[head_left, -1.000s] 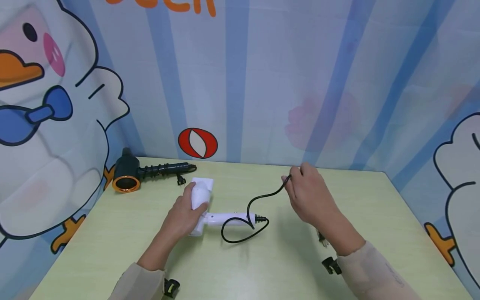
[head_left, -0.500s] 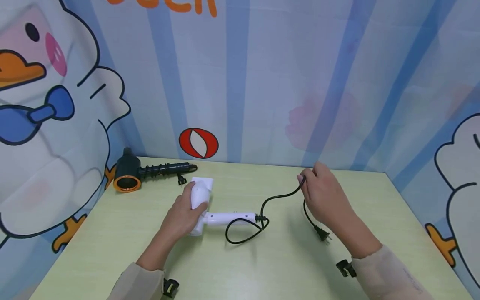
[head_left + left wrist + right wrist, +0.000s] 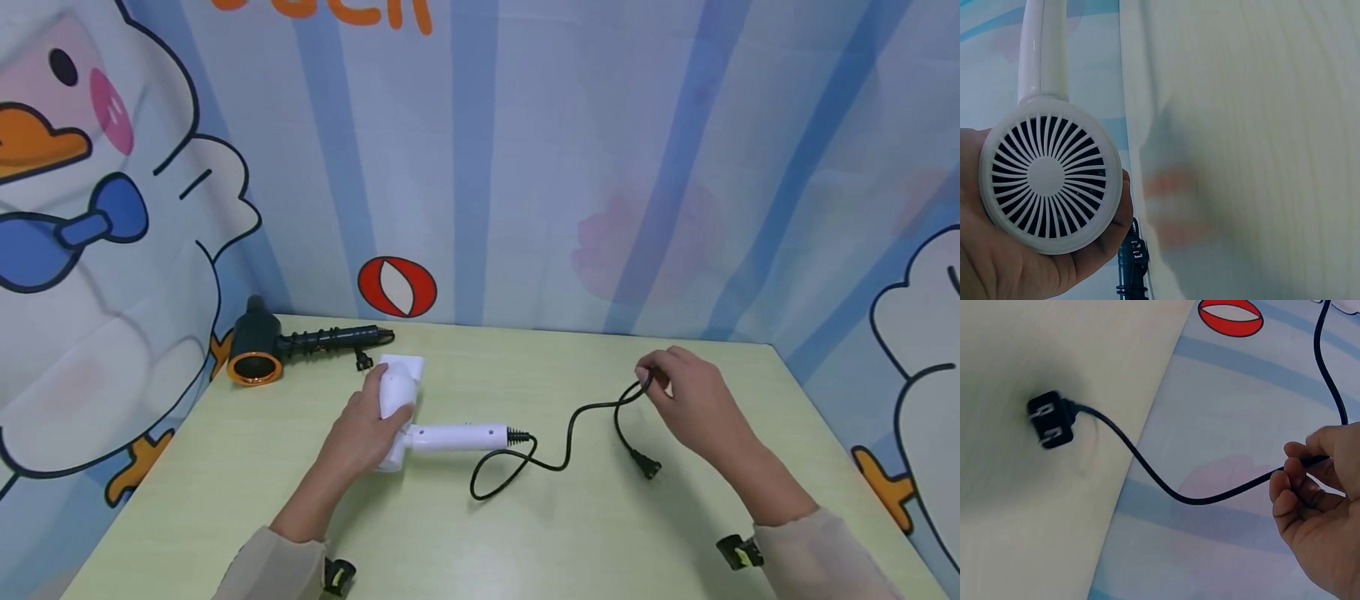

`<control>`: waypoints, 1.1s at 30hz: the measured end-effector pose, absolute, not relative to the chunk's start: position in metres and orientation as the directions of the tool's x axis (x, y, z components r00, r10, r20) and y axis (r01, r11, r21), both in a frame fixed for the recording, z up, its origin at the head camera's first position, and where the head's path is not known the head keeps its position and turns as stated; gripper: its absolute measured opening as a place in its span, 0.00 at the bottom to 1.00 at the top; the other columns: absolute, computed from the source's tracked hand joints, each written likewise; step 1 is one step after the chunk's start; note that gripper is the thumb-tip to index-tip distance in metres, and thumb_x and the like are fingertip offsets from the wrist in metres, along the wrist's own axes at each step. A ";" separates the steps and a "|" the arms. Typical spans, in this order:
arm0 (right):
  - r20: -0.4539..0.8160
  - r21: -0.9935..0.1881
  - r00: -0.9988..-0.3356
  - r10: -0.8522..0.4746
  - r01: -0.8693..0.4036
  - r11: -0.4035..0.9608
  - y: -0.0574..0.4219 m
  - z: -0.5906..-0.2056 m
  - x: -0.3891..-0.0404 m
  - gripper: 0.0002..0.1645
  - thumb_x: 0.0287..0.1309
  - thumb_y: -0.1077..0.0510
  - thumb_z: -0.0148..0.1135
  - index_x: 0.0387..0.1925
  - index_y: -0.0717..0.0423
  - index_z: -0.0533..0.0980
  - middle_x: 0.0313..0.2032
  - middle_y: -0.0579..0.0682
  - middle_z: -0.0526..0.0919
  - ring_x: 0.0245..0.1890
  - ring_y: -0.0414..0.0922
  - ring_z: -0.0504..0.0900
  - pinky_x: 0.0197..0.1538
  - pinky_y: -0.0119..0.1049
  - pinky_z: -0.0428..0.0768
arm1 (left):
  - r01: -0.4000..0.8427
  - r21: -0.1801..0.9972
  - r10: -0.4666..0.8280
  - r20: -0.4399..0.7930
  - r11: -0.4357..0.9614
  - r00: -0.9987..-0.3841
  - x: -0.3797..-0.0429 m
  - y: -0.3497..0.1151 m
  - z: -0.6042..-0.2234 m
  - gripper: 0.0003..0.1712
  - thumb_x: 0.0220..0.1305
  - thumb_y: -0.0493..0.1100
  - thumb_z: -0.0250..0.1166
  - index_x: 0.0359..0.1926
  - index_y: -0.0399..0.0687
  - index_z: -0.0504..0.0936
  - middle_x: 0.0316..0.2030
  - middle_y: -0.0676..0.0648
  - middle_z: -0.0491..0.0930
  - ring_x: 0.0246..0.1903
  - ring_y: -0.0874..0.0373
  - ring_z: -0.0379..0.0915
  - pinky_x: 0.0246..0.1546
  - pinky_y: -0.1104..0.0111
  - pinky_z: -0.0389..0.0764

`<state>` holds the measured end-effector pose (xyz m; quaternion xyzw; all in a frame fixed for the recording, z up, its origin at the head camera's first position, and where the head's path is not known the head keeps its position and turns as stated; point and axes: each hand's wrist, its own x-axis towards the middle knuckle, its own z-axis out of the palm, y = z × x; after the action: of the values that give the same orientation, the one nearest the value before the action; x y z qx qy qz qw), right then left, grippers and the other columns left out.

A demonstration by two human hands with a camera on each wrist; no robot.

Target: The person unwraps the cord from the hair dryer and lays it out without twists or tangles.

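A white hair dryer (image 3: 459, 437) lies across the middle of the table, its handle pointing right. My left hand (image 3: 363, 433) grips its head; the round slotted vent (image 3: 1047, 178) faces the left wrist camera. From the handle's end a black power cord (image 3: 567, 446) makes a loop and runs right to my right hand (image 3: 697, 404). That hand pinches the cord between thumb and fingers, above the table. Past the pinch, the cord's free end hangs down to a two-pin plug (image 3: 1052, 420), seen in the right wrist view with both prongs showing.
A black hair dryer (image 3: 255, 342) with an orange rim lies at the table's back left, its cord wound round the handle. The pale wooden table (image 3: 480, 550) ends at a printed cloth backdrop (image 3: 525, 167) with cartoon figures.
My right hand has moved right, drawing the cord out longer and shifting its loop lower. The plug has come into sight from beneath the wrist. The left hand and white hair dryer hardly move.
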<state>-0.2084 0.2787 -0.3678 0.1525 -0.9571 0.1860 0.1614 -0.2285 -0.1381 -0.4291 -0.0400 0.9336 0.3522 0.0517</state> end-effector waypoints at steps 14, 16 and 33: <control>0.354 -0.356 -0.916 -0.188 -0.318 0.879 0.334 -0.392 -0.196 0.13 0.69 0.62 0.52 0.40 0.53 0.83 0.33 0.45 0.81 0.28 0.40 0.71 0.32 0.38 0.69 | -0.123 0.656 -0.048 -0.130 0.745 -0.990 -0.227 -0.142 -0.427 0.48 0.72 0.56 0.59 0.81 0.53 0.42 0.64 0.35 0.68 0.55 0.41 0.71 0.48 0.44 0.81; 0.329 -0.366 -0.927 -0.178 -0.299 0.881 0.340 -0.395 -0.196 0.11 0.70 0.58 0.54 0.40 0.53 0.83 0.32 0.44 0.80 0.29 0.40 0.71 0.32 0.38 0.69 | -0.120 0.654 -0.048 -0.127 0.747 -0.991 -0.227 -0.143 -0.427 0.48 0.72 0.56 0.59 0.81 0.53 0.42 0.64 0.35 0.68 0.54 0.41 0.72 0.47 0.44 0.81; 0.114 -0.277 -0.987 -0.111 -0.139 0.951 0.395 -0.435 -0.197 0.13 0.65 0.66 0.60 0.49 0.69 0.77 0.32 0.56 0.85 0.22 0.43 0.76 0.24 0.38 0.73 | -0.140 0.638 -0.050 -0.156 0.758 -0.986 -0.227 -0.156 -0.431 0.49 0.72 0.58 0.59 0.81 0.52 0.41 0.66 0.33 0.66 0.55 0.39 0.71 0.48 0.43 0.80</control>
<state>-0.1970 0.3951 -0.4348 0.0633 -0.9864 0.1438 0.0486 -0.2275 -0.1560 -0.4307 -0.0508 0.9352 0.3444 0.0647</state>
